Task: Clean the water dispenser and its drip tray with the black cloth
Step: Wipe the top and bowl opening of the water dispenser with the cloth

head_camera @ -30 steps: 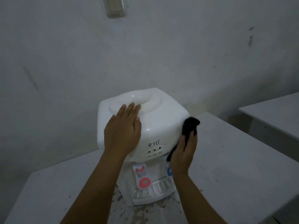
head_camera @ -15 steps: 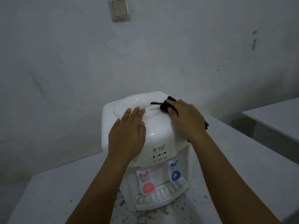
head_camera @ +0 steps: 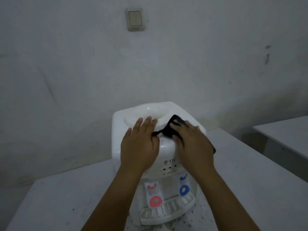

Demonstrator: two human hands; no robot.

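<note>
A grey speckled table (head_camera: 66, 197) is set against a scuffed wall (head_camera: 66, 64) bearing a switch (head_camera: 135, 19). The water dispenser (head_camera: 166, 147) is steadied by the left hand (head_camera: 139, 144), fingers flat together. The black cloth (head_camera: 168, 130) is pressed onto its top by the right hand (head_camera: 191, 142), fingers spread. The drip tray (head_camera: 166, 212) sits below, and a second table (head_camera: 283, 130) stands at right.

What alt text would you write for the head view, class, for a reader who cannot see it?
A right hand presses a black cloth on top of a white water dispenser while the left hand rests flat beside it. Its drip tray sits below, on a speckled table.

Right hand (head_camera: 191, 144) presses black cloth (head_camera: 168, 130) onto water dispenser (head_camera: 166, 147) top.
</note>
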